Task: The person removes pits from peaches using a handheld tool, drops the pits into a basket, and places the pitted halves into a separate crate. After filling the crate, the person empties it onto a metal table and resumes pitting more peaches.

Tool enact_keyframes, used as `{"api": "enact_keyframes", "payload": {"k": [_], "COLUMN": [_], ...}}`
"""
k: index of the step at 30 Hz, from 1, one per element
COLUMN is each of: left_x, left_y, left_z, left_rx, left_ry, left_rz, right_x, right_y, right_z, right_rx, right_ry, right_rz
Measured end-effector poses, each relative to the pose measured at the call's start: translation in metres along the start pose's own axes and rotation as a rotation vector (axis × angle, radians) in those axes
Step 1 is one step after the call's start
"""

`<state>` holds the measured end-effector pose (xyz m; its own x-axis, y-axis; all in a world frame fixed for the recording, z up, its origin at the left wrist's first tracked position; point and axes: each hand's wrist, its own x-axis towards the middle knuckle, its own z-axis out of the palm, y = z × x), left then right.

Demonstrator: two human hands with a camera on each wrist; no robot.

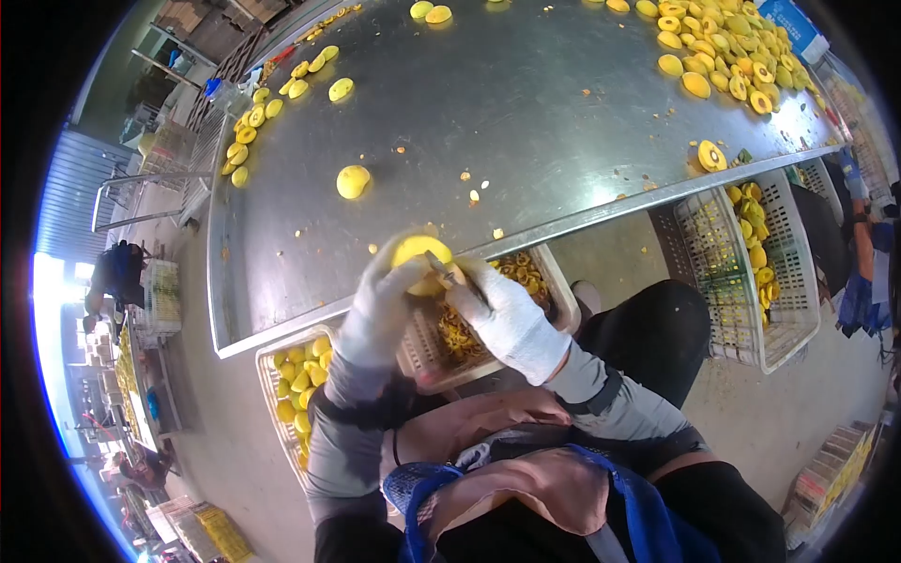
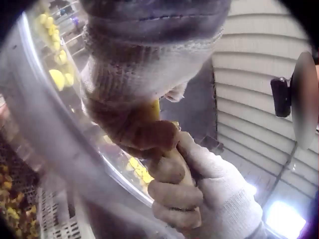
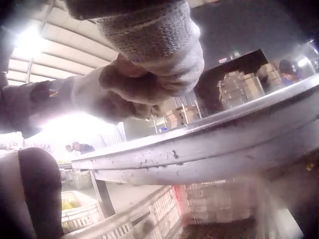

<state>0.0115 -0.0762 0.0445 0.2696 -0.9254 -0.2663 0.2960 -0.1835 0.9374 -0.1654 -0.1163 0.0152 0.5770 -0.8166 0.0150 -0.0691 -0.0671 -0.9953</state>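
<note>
In the head view, my white-gloved left hand (image 1: 375, 300) holds a yellow fruit (image 1: 409, 250) just over the near edge of the metal table (image 1: 526, 141). The gloved right hand (image 1: 511, 324) grips a small metal-ended tool (image 1: 439, 266), its end overlapping the fruit's cut-looking side. Both hands nearly meet above a crate (image 1: 566, 302) of yellow peelings. In the left wrist view, a sliver of the fruit (image 2: 155, 108) shows past curled fingers, with the right hand (image 2: 219, 194) close by. The right wrist view shows the gloves, while fruit and tool are hidden there.
A large pile of halved yellow fruit (image 1: 727, 52) covers the table's far right; several pieces line its left side, and one whole yellow fruit (image 1: 354, 182) lies nearer. Slotted crates with yellow fruit stand at left (image 1: 267, 380) and right (image 1: 796, 272) below the table edge.
</note>
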Motion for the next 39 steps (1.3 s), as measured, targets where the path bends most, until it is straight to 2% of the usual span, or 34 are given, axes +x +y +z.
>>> {"api": "enact_keyframes", "payload": {"k": [2, 3, 5, 8, 12, 15, 18, 22, 24, 26, 28, 31, 39], "left_x": [-0.02, -0.033, -0.046, -0.054, -0.062, -0.064, -0.068, -0.061, -0.06, -0.058, -0.057, -0.056, -0.058], "left_y": [-0.012, -0.011, -0.02, -0.023, -0.028, -0.026, -0.018, -0.032, -0.032, -0.034, -0.037, -0.038, -0.041], "left_z": [-0.002, -0.004, -0.016, -0.005, 0.003, 0.013, 0.033, 0.032, 0.037, 0.036, 0.035, 0.032, 0.026], "left_rx": [-0.173, -0.263, -0.336, -0.578, -0.656, -0.541, -0.495, -0.354, -0.284, -0.319, -0.307, -0.213, -0.132], "left_ry": [0.008, 0.005, -0.058, 0.142, 0.159, 0.088, 0.121, 0.24, 0.336, 0.31, 0.299, 0.306, 0.277], "left_rz": [0.012, -0.031, -0.012, 0.12, 0.217, 0.331, 0.409, 0.498, 0.537, 0.549, 0.55, 0.53, 0.492], "right_x": [-0.008, -0.01, -0.019, -0.031, -0.037, -0.038, -0.04, -0.039, -0.04, -0.039, -0.041, -0.04, -0.043], "right_y": [-0.006, -0.004, -0.007, -0.014, -0.01, -0.012, -0.014, -0.006, -0.003, -0.005, -0.02, -0.026, -0.015], "right_z": [0.003, 0.007, 0.01, 0.013, 0.018, 0.02, 0.023, 0.03, 0.031, 0.03, 0.028, 0.024, 0.029], "right_rx": [-0.197, -0.132, -0.111, -0.14, -0.199, -0.225, -0.184, -0.083, -0.092, -0.078, -0.037, -0.207, -0.241], "right_ry": [-0.031, -0.038, -0.069, -0.081, -0.104, -0.085, -0.052, -0.025, -0.007, -0.002, -0.015, -0.037, -0.02], "right_rz": [-0.024, -0.094, -0.08, -0.094, -0.091, -0.093, -0.093, -0.1, -0.199, -0.177, -0.034, -0.076, -0.211]}}
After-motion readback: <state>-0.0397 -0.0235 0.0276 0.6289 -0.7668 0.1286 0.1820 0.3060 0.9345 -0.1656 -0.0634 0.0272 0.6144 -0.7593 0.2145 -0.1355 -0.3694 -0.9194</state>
